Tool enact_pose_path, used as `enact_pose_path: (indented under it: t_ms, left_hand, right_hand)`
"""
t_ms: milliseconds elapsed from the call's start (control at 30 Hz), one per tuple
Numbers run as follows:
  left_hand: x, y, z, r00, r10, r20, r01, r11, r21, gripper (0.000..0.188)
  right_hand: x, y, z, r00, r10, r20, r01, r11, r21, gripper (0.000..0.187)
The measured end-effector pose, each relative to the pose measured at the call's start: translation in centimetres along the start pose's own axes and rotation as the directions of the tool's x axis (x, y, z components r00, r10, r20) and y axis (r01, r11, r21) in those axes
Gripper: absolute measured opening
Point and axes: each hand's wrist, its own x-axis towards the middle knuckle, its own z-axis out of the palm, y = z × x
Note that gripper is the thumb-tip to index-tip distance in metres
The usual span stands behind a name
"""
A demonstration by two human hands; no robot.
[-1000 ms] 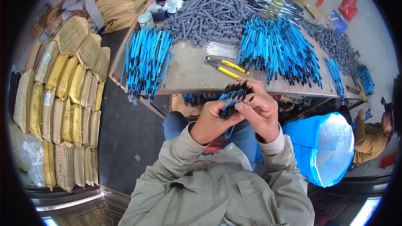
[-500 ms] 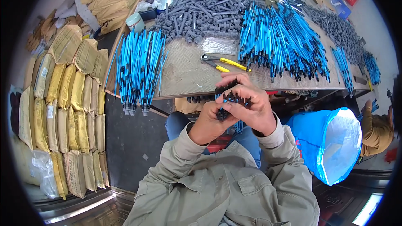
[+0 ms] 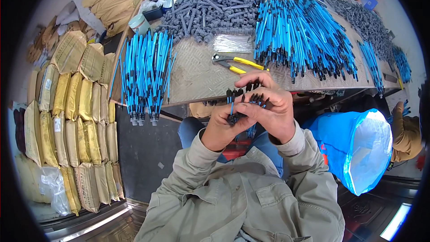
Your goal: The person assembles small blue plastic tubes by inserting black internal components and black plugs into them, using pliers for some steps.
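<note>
In front of my chest, just off the table's front edge, my two hands come together around a bundle of thin blue rods with black tips (image 3: 249, 92). My left hand (image 3: 220, 123) wraps the bundle from the left, lower down. Curled over it from the right is my right hand (image 3: 271, 107), its fingers among the black ends. The rods point upward toward me, and their blue shafts show below my hands. Pliers with yellow handles (image 3: 239, 62) lie on the table (image 3: 192, 78) just beyond. Thin silvery wires (image 3: 233, 43) lie behind the pliers.
Blue rods lie in a left pile (image 3: 145, 71) and a larger right pile (image 3: 304, 40). Grey plastic pegs (image 3: 215, 2) are heaped at the back. A blue bag (image 3: 338, 143) stands at my right, near another person's sleeve (image 3: 405, 132). Stacked paper sacks (image 3: 71, 125) stand left.
The black tips in my hands have spread apart and stand more separately. My right fingers have shifted over them. The whole view has tilted slightly.
</note>
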Motion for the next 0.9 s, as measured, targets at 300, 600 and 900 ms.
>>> enact_pose_path:
  t_ms: [300,600,900]
  left_hand:
    - [-0.1,1.4,0.9,0.984,-0.164,-0.07,0.139,0.952,-0.272,0.018]
    - [-0.1,2.5,1.1,0.986,-0.164,-0.03,0.157,0.975,-0.159,0.019]
    - [0.4,3.7,0.8,0.952,-0.306,-0.02,0.291,0.922,-0.255,0.017]
  right_hand:
    - [0.3,-0.8,-1.7,0.976,0.026,0.218,-0.039,0.998,0.055,0.02]
    - [1.0,-0.1,-0.8,0.978,-0.185,0.098,0.137,0.918,0.373,0.033]
    - [-2.2,1.0,-2.9,0.964,-0.22,-0.15,0.23,0.972,0.052,0.039]
